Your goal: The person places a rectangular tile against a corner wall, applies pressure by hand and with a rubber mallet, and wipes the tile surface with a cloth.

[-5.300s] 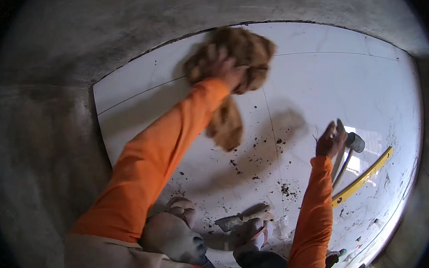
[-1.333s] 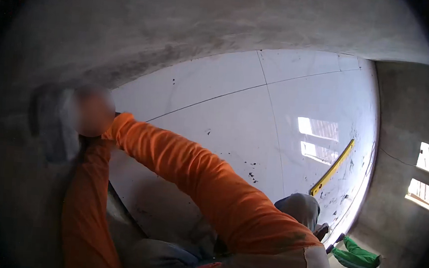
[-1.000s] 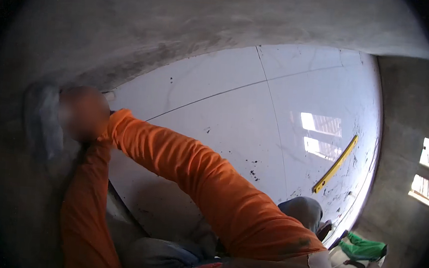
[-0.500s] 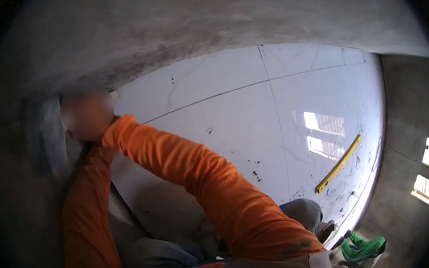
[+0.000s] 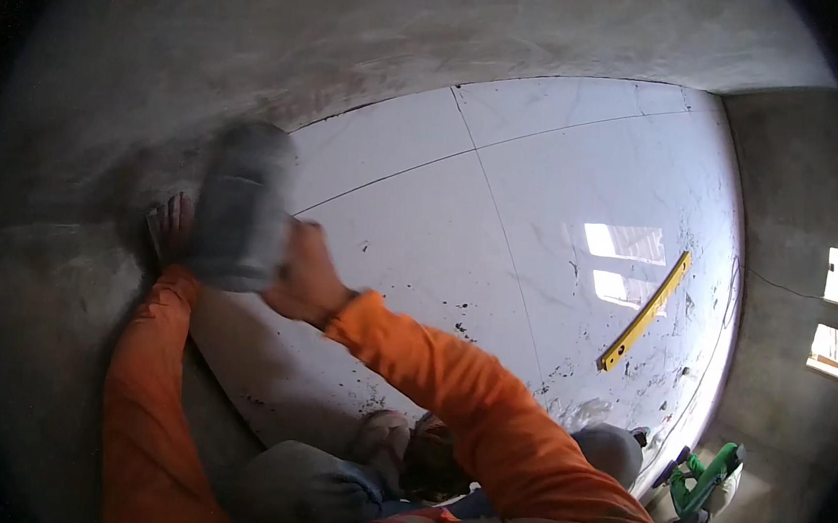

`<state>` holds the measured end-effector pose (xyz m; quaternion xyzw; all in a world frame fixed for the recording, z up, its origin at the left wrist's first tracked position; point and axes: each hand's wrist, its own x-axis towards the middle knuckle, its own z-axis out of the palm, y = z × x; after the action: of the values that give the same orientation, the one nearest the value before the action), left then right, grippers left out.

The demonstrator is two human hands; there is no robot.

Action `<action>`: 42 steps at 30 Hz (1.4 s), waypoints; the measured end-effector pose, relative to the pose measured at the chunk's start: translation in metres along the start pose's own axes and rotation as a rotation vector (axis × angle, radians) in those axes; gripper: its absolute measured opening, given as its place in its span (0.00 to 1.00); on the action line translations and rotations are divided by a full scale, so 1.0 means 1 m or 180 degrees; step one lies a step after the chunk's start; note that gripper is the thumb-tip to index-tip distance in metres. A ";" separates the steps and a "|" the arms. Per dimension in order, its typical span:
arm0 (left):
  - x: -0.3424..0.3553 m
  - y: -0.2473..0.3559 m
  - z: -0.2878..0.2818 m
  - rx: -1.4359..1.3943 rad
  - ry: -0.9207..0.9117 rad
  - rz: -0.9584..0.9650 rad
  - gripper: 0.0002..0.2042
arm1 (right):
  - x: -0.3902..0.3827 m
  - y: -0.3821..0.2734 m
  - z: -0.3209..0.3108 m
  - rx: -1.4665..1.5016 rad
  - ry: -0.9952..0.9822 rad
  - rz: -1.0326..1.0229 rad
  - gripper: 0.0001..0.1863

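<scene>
My right hand (image 5: 309, 278) is closed round the handle of a mallet (image 5: 240, 205), whose thick dark-grey head is raised over the left corner of the white tiled floor (image 5: 402, 221). Motion blurs the head, and the handle is mostly hidden by my fist. Low against the grey wall, my left hand (image 5: 176, 230) has its fingers stretched out beside a thin pale edge. The mallet head covers part of that hand, so its thumb side does not show.
A yellow spirit level (image 5: 645, 311) lies on the tiles to the right. Dark crumbs (image 5: 458, 330) are scattered about. Bare grey wall (image 5: 435, 29) runs along the far side. At lower right is a person in green (image 5: 709, 486). My bent knee (image 5: 306, 487) is near.
The mallet has swung up and to the right, away from the wall corner, with my right hand. My left hand now shows beside the wall. The view has shifted slightly.
</scene>
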<state>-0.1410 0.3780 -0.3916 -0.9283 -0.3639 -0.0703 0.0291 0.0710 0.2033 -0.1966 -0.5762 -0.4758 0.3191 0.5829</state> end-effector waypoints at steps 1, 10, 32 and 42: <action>0.001 -0.005 -0.003 0.0042 -0.0025 0.0010 0.27 | -0.025 0.005 -0.016 -0.0291 -0.0014 0.0166 0.18; 0.035 0.067 -0.002 -0.0233 -0.0034 -0.0196 0.32 | -0.230 0.063 -0.150 -0.0890 0.1093 0.3013 0.17; 0.234 0.411 0.030 -0.0556 0.0106 0.0386 0.38 | -0.364 0.101 -0.127 -0.2088 -0.0240 0.2604 0.17; 0.115 0.439 -0.011 -0.0986 -0.0428 0.2079 0.35 | -0.358 0.094 -0.134 -0.1914 -0.0230 0.2658 0.18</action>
<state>0.2400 0.1319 -0.3650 -0.9915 -0.0345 -0.0504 -0.1149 0.0882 -0.1635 -0.3399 -0.8477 -0.2959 0.3934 0.1976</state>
